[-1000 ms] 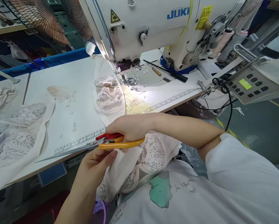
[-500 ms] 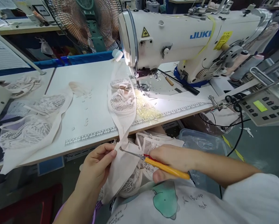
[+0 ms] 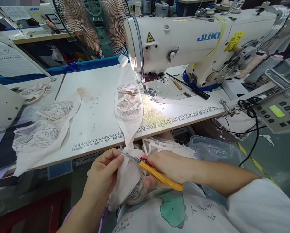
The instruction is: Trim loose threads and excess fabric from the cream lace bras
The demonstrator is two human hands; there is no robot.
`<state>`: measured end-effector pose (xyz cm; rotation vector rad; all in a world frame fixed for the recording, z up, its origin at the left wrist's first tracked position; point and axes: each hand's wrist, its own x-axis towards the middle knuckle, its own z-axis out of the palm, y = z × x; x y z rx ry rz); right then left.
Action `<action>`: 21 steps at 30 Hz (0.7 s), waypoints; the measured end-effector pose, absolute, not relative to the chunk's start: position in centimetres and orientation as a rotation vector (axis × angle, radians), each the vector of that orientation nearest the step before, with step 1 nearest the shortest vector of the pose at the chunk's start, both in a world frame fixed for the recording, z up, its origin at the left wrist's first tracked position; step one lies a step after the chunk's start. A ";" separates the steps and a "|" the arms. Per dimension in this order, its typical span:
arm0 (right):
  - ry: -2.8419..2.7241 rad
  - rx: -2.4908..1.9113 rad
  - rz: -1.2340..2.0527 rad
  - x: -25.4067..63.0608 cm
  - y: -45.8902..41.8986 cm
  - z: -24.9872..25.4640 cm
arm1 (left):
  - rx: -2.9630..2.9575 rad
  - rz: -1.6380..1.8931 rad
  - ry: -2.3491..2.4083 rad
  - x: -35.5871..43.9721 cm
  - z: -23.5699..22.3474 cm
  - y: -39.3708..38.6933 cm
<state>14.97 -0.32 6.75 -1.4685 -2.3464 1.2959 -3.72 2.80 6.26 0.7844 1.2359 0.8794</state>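
Observation:
A pale lace bra [image 3: 128,124] lies lengthwise on the table, its narrow end hanging over the front edge. My left hand [image 3: 102,174] pinches that narrow end between thumb and fingers. In my right hand [image 3: 168,165] is a pair of scissors [image 3: 163,176] with a long yellow handle and some red. Their metal blades reach the fabric right beside my left fingertips; whether the blades are parted is hard to see. Below the table edge, more pale lace bras [image 3: 127,184] lie heaped on my lap, partly covered by my hands.
A white sewing machine [image 3: 184,42] stands at the back right, its needle area lit. Yellowish clippings [image 3: 151,113] lie beside the bra. More lace pieces [image 3: 45,132] rest on the left. A clear plastic bin [image 3: 215,149] and control panel [image 3: 278,113] are at right; a fan [image 3: 101,35] stands behind.
The scissors and my right hand have moved left and slightly up, bringing the blades up to my left fingertips. My left hand keeps its pinch. The whole view has shifted slightly.

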 end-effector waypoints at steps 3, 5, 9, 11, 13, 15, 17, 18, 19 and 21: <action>-2.233 -1.521 1.369 14.8 -0.4 6.3 | 0.793 0.874 1.239 -3.7 6.4 2.8; -2.108 -1.529 1.413 15.1 -0.3 6.0 | 0.807 0.863 1.245 -3.9 6.5 2.8; -1.950 -1.481 1.219 15.9 0.0 5.9 | 0.962 0.814 1.272 -4.1 6.6 2.3; -1.828 -1.340 1.106 16.0 0.3 6.1 | 1.090 0.767 1.278 -3.8 6.9 1.8; -1.691 -1.195 1.105 15.7 0.5 6.2 | 1.195 0.752 1.281 -3.1 7.4 1.1; -1.614 -1.124 1.188 15.1 0.7 6.2 | 1.245 0.784 1.275 -2.4 7.7 0.6; -1.590 -1.125 1.284 14.7 0.8 6.2 | 1.273 0.797 1.240 -1.8 7.8 0.4; -1.581 -1.134 1.316 14.6 0.8 6.2 | 1.303 0.779 1.212 -1.7 7.7 0.4; -1.572 -1.138 1.329 14.6 0.8 6.3 | 1.359 0.752 1.190 -1.7 7.5 0.5; -1.570 -1.130 1.310 15.3 0.7 6.4 | 1.558 0.703 1.163 -2.1 6.9 1.0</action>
